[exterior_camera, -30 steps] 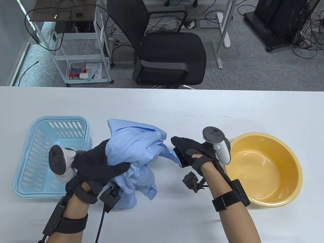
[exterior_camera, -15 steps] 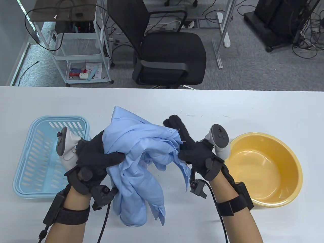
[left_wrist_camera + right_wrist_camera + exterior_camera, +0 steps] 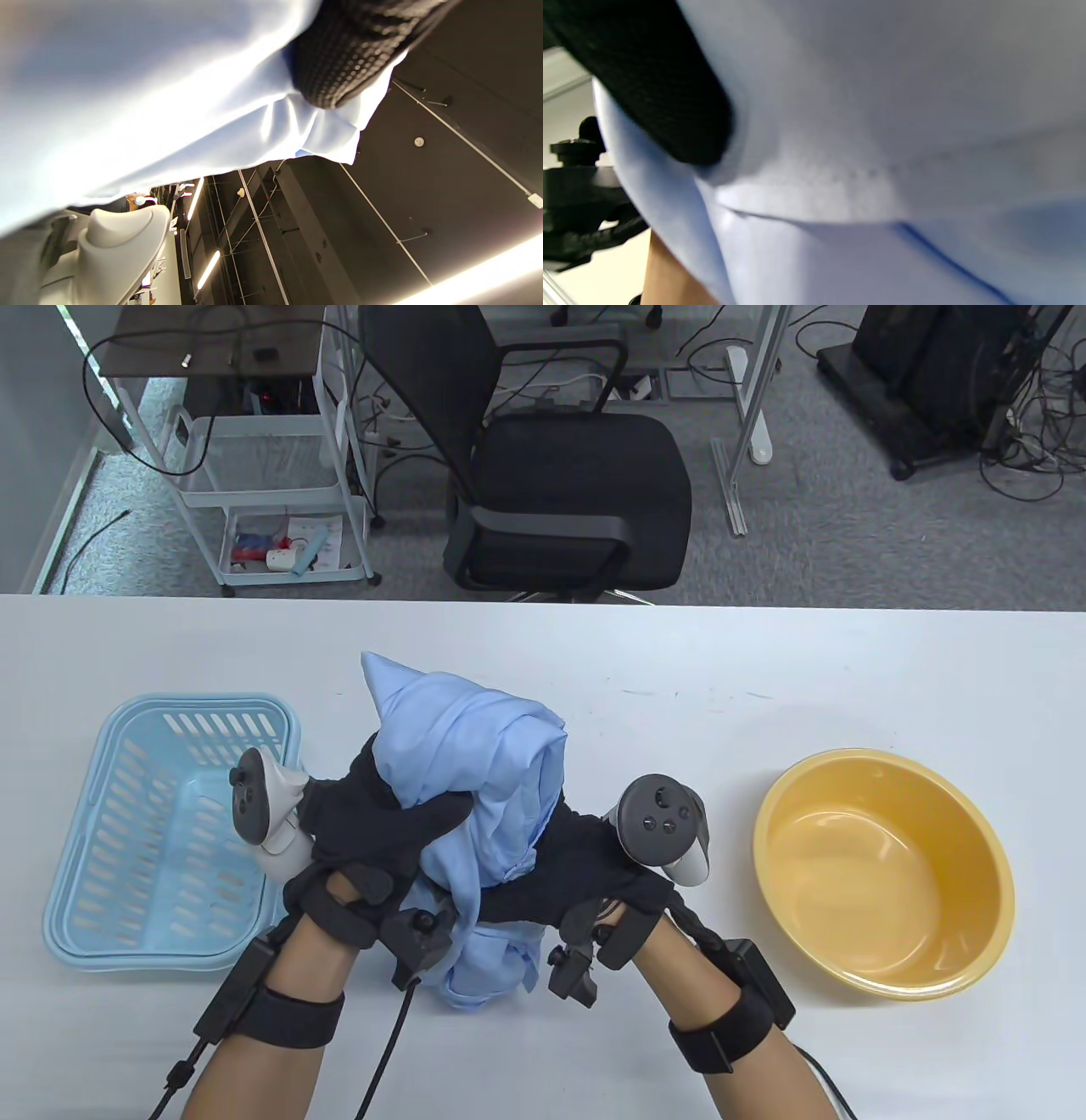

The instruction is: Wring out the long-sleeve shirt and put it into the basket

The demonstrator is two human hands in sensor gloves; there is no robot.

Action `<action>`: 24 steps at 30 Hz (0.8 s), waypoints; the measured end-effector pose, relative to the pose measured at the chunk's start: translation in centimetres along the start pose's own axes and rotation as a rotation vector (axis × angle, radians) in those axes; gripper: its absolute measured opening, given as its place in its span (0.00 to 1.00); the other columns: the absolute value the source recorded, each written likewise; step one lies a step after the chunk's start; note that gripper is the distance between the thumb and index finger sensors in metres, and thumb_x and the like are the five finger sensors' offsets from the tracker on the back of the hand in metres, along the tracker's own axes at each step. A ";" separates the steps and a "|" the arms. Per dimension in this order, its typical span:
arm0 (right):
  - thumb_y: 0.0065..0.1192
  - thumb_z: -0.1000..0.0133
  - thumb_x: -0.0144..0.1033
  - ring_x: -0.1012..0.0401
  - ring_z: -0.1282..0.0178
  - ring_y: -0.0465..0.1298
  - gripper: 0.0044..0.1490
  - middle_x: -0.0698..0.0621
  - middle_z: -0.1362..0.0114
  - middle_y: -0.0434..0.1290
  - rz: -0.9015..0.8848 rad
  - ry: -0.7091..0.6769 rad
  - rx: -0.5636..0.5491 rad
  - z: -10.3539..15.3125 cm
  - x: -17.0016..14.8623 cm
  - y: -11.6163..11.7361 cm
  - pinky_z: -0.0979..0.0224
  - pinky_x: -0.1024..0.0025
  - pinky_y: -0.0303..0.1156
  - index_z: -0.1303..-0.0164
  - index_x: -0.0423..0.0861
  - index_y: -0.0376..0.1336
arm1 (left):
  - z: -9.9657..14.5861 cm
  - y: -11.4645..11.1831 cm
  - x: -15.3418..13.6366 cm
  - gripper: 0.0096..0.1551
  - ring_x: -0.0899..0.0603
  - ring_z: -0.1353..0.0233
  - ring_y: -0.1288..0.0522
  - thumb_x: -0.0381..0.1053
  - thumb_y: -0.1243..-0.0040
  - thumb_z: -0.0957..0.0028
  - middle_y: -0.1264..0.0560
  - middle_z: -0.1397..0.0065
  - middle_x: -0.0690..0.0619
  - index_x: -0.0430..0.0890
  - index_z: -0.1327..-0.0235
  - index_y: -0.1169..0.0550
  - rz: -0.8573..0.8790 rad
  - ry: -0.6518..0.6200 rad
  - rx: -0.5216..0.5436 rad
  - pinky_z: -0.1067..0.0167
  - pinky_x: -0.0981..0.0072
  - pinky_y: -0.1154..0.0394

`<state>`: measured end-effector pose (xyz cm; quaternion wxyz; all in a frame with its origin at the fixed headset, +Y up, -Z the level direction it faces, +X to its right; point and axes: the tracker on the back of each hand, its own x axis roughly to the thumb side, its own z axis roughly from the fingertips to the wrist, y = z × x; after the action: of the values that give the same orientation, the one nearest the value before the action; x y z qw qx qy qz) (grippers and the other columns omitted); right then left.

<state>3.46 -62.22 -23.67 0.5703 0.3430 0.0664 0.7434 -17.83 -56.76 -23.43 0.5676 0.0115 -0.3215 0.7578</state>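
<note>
Left grip [image 3: 386,827] and right grip [image 3: 577,869] both clutching bunched blue shirt [image 3: 475,746], basket [image 3: 102,899] beside

floor: grey carpet [image 3: 814,526], loose cables at right | furniture: black office chair [image 3: 560,475] behind the white desk [image 3: 679,661]; white wheeled cart [image 3: 263,466] at left; white desk leg [image 3: 751,381] | ceiling: dark, strip lights [image 3: 208,267]

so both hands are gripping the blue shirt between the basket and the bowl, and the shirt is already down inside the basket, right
Not quite. Both the left hand and right hand do grip the blue shirt, but it is not in the basket. The table view shows it bunched above the table, between the basket and the yellow bowl, and the basket holds no shirt.
</note>
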 end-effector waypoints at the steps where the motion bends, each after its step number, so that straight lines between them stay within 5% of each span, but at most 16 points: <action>1: 0.90 0.54 0.41 0.46 0.37 0.78 0.84 0.41 0.19 0.58 0.020 0.030 -0.052 0.1 0.0 -0.1 0.39 0.48 0.82 0.20 0.48 0.24 | 0.0 0.0 0.1 0.36 0.47 0.28 0.21 0.53 0.23 0.51 0.26 0.29 0.67 0.60 0.31 0.30 0.004 0.000 -0.004 0.22 0.47 0.28; 4: 0.88 0.53 0.35 0.51 0.48 0.82 0.73 0.43 0.28 0.69 0.033 0.025 -0.148 0.1 0.0 -0.3 0.48 0.59 0.86 0.18 0.42 0.35 | 0.1 -0.1 0.3 0.35 0.47 0.28 0.20 0.53 0.22 0.53 0.25 0.30 0.67 0.60 0.32 0.28 -0.011 -0.021 -0.027 0.22 0.47 0.28; 10: 0.83 0.48 0.33 0.51 0.50 0.83 0.53 0.45 0.35 0.74 0.089 0.012 -0.223 0.4 -0.1 -1.5 0.50 0.59 0.86 0.22 0.39 0.50 | 0.4 0.0 1.0 0.36 0.46 0.26 0.21 0.53 0.22 0.54 0.25 0.29 0.66 0.59 0.32 0.28 -0.061 -0.036 -0.057 0.22 0.43 0.30; 13: 0.77 0.45 0.48 0.46 0.40 0.79 0.58 0.41 0.28 0.69 -0.033 -0.027 -0.103 0.4 -0.8 -1.4 0.40 0.49 0.82 0.18 0.40 0.44 | 0.4 0.1 0.9 0.34 0.46 0.27 0.21 0.52 0.22 0.52 0.24 0.30 0.67 0.60 0.33 0.27 -0.032 -0.019 0.010 0.22 0.43 0.29; 15: 0.80 0.49 0.65 0.39 0.32 0.73 0.73 0.36 0.22 0.63 -0.140 -0.049 -0.041 0.6 -0.8 -1.1 0.36 0.38 0.77 0.16 0.39 0.38 | 0.4 0.2 0.7 0.33 0.47 0.26 0.21 0.51 0.23 0.51 0.25 0.30 0.67 0.60 0.33 0.28 -0.079 -0.022 0.013 0.21 0.44 0.30; 18: 0.79 0.54 0.74 0.35 0.26 0.67 0.87 0.33 0.17 0.53 -0.039 -0.040 0.031 0.6 -0.2 -0.5 0.33 0.33 0.74 0.17 0.39 0.28 | 0.6 0.1 0.0 0.33 0.47 0.26 0.21 0.52 0.23 0.50 0.25 0.30 0.68 0.61 0.33 0.28 -0.135 -0.040 0.071 0.21 0.45 0.30; 20: 0.81 0.53 0.70 0.35 0.26 0.66 0.89 0.32 0.17 0.50 0.035 -0.022 0.035 0.5 0.3 0.1 0.33 0.35 0.74 0.19 0.38 0.23 | 0.7 -0.2 -0.5 0.33 0.47 0.26 0.22 0.52 0.24 0.50 0.26 0.30 0.68 0.61 0.33 0.28 -0.126 -0.038 0.082 0.20 0.45 0.30; 24: 0.84 0.49 0.43 0.46 0.40 0.78 0.74 0.39 0.26 0.64 0.101 0.011 -0.132 0.7 0.5 -0.2 0.41 0.51 0.83 0.20 0.35 0.31 | 0.7 0.0 -0.4 0.34 0.46 0.26 0.22 0.54 0.23 0.52 0.25 0.30 0.67 0.60 0.33 0.28 -0.086 -0.036 0.047 0.21 0.44 0.30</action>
<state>3.99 -61.92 -23.10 0.5531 0.3037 0.0031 0.7758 -17.94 -57.45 -23.03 0.5933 0.0521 -0.3130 0.7398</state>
